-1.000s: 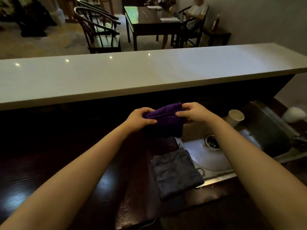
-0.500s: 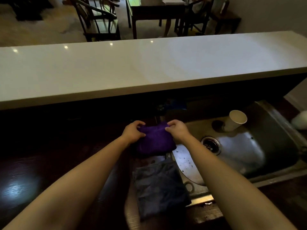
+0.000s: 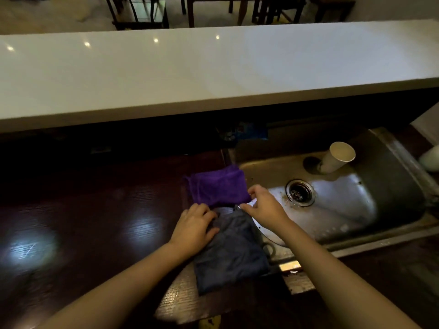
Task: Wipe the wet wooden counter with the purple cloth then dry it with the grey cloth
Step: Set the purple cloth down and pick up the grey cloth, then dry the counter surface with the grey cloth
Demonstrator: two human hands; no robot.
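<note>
The purple cloth (image 3: 218,186) lies folded on the dark wooden counter (image 3: 95,222), at the sink's left rim, with no hand holding it. Just in front of it lies the grey cloth (image 3: 232,255), overlapping the sink's corner. My left hand (image 3: 193,227) rests on the grey cloth's upper left corner with its fingers curled over the edge. My right hand (image 3: 266,207) pinches the grey cloth's upper right corner, close to the purple cloth's near edge. Shiny patches of light show on the counter to the left.
A steel sink (image 3: 344,210) with a drain (image 3: 300,192) fills the right side. A paper cup (image 3: 337,157) stands tilted in it. A raised white ledge (image 3: 213,72) runs across behind the counter. A pale object (image 3: 430,159) sits at the far right edge.
Both hands lowered the purple cloth onto the counter and let go of it. They then came back toward me onto the grey cloth's far corners. The view tilted down.
</note>
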